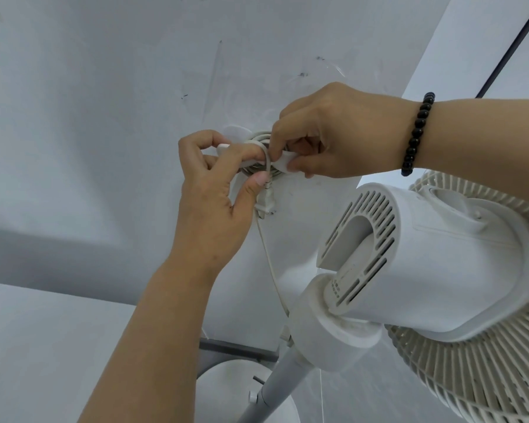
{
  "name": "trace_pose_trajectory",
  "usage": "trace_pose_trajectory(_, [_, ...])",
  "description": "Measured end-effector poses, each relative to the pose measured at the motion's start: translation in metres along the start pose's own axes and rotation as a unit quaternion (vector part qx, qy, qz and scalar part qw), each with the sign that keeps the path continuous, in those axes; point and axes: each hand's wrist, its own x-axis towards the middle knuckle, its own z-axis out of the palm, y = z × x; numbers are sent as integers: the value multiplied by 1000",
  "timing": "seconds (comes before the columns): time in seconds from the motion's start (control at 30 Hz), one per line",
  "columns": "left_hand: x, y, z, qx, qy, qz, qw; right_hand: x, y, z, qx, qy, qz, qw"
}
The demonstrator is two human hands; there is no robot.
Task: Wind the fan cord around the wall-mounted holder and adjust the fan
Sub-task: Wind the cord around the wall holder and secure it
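Note:
A white cord holder is fixed to the white wall, with several turns of the white fan cord wound around it. My left hand pinches the cord's last loop between thumb and forefinger just above the plug, which hangs below the holder. My right hand, with a black bead bracelet at the wrist, grips the holder's right tab with its fingertips. A strand of cord runs down from the plug toward the white standing fan, whose motor housing faces me at the right.
The fan's pole and round base stand at the bottom centre, close to the wall. Its grille fills the lower right. A dark cable runs diagonally along the wall at the upper right.

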Motion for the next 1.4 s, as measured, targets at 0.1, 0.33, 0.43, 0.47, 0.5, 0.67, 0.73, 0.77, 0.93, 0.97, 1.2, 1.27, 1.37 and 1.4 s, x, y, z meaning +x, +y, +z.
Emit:
trace_pose_trajectory(0.1, [0, 2, -1, 13, -6, 2, 1000, 0, 1, 0, -1, 6, 2, 1000])
trace_pose_trajectory(0.33, [0, 5, 1, 31, 5, 4, 999, 3, -1, 4, 5, 9, 6, 1000])
trace_pose_trajectory(0.43, [0, 4, 2, 17, 2, 5, 1000, 2, 0, 4, 14, 14, 13, 1000])
trace_pose_trajectory(0.47, [1, 4, 2, 12, 5, 7, 1000, 2, 0, 4, 16, 15, 17, 1000])
trace_pose_trajectory(0.5, [2, 5, 3, 9, 12, 11, 1000, 2, 1, 4, 15, 17, 21, 1000])
trace_pose_trajectory(0.67, [5, 9, 4, -32, 74, 3, 997, -3, -4, 5, 31, 31, 53, 998])
trace_pose_trajectory(0.73, [7, 13, 5, -82, 86, -43, 992, -5, -3, 5, 57, 31, 76, 995])
trace_pose_trajectory(0.77, [7, 14, 5, -100, 89, -57, 989, -6, -3, 6, 62, 29, 83, 994])
trace_pose_trajectory(0.93, [10, 13, 4, -134, 90, -76, 984, -5, -1, 5, 54, 19, 88, 995])
trace_pose_trajectory(0.97, [11, 13, 2, -138, 89, -81, 983, -3, -2, 5, 43, 15, 82, 996])
trace_pose_trajectory(1.2, [13, 21, 7, -124, 80, -108, 983, 4, -2, 5, 4, 12, 61, 998])
trace_pose_trajectory(1.27, [13, 21, 9, -124, 90, -118, 981, 4, -2, 6, 20, 18, 68, 997])
trace_pose_trajectory(1.37, [13, 22, 13, -106, 111, -115, 981, 5, -4, 5, 42, 18, 86, 995])
trace_pose_trajectory(1.4, [13, 22, 15, -99, 115, -115, 982, 6, -4, 6, 42, 17, 89, 995])
